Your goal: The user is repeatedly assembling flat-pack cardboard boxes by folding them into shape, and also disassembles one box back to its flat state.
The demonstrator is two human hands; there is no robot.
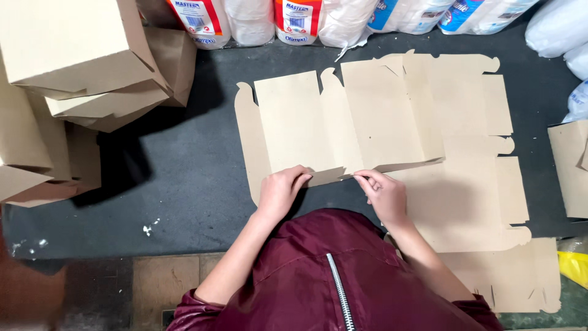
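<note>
Two hands work the near edge of a flat, die-cut cardboard box blank (331, 122) lying on the dark surface (184, 178) — the left hand (280, 191) presses down on it with curled fingers, the right hand (386, 195) pinches the edge between thumb and fingers. More flat blanks (478, 196) lie stacked under and right of it. Folded cardboard boxes (79, 61) pile up at far left — wrapped paper rolls (343, 18) line the back.

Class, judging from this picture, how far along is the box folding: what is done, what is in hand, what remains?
Done: folded boxes stacked at left. In hand: left hand and right hand grip the near edge of one flat cardboard blank, barely folded. Left: more flat blanks lie underneath at right.
</note>
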